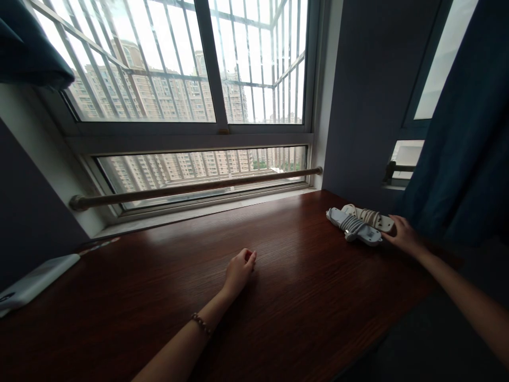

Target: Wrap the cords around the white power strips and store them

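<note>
My left hand (239,269) rests on the dark wooden desk (159,286) near its middle, fingers curled loosely with nothing in them. A beaded bracelet circles that wrist. At the right edge my right hand (402,233) touches the near end of two white power strips (360,224) that lie with their cords wound round them. The fingers are on the strips' end; how firmly they grip does not show.
A white flat device (34,280) lies at the desk's far left. A wooden rail (191,187) runs along the barred window behind the desk. A dark blue curtain (465,138) hangs at the right, close to the power strips.
</note>
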A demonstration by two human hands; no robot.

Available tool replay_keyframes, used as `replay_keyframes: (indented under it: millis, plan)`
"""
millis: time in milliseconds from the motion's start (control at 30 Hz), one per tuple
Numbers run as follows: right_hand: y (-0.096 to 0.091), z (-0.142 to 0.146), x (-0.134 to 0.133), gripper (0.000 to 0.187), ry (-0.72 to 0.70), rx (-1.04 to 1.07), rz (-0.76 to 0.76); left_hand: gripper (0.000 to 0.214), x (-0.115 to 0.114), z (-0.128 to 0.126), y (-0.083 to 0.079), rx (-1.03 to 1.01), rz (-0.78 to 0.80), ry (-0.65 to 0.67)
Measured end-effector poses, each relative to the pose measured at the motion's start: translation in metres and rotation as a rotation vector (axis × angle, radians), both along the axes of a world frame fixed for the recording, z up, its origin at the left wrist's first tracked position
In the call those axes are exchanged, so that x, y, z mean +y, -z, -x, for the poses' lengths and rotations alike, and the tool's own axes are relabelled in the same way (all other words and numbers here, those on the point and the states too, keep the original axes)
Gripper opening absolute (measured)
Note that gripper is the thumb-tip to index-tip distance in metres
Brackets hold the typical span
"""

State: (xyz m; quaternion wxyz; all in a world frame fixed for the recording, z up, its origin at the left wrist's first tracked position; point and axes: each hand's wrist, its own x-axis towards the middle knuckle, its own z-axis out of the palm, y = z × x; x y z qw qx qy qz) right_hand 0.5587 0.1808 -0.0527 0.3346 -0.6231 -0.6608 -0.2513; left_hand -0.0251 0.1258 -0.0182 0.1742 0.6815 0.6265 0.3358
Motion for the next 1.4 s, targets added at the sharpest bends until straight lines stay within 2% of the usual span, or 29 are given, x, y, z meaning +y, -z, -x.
replay_keyframes:
  millis: [100,300,433,600,900,1033,1133,1200,1267,1300,1333,1400]
  plan:
    - [-0.003,0.0,0.001,0.071,-0.006,-0.016,0.05,0.036,0.0,0.0,0.0,-0.001,0.001,0.001]
    - [-0.001,0.003,-0.002,0.059,-0.025,-0.013,0.093,0.035,0.001,-0.001,0.0,0.002,0.001,-0.005]
    - [0.001,0.013,-0.004,0.056,-0.049,-0.047,0.071,0.035,0.001,0.0,0.0,0.007,0.002,-0.008]
    - [-0.007,0.025,-0.008,0.055,-0.011,-0.118,0.129,0.035,0.001,0.0,0.001,0.01,0.008,-0.01]
    - [-0.005,0.009,-0.006,0.079,0.015,-0.13,0.228,0.035,0.001,0.0,0.001,0.001,-0.006,-0.013]
    - [-0.016,0.014,-0.01,0.081,-0.023,-0.177,0.226,0.035,0.0,0.0,0.001,-0.024,-0.014,-0.006]
    - [-0.041,0.043,-0.025,0.072,0.018,-0.133,0.043,0.034,0.0,0.0,0.002,-0.067,-0.024,0.001]
    - [-0.061,0.079,-0.04,0.059,0.042,0.02,-0.169,0.032,0.0,0.0,0.002,-0.114,-0.036,0.0]
    - [-0.078,0.125,-0.057,0.042,-0.028,0.175,-0.304,0.028,-0.001,0.0,0.002,-0.179,-0.06,-0.011]
    - [-0.084,0.151,-0.066,0.03,-0.097,0.248,-0.324,0.027,-0.002,0.0,0.001,-0.216,-0.074,-0.018]
    - [-0.088,0.177,-0.073,0.019,-0.175,0.299,-0.275,0.027,-0.004,0.0,0.001,-0.256,-0.087,-0.022]
    - [-0.09,0.231,-0.083,0.033,-0.368,0.332,-0.077,0.031,-0.007,-0.001,-0.001,-0.34,-0.105,-0.022]
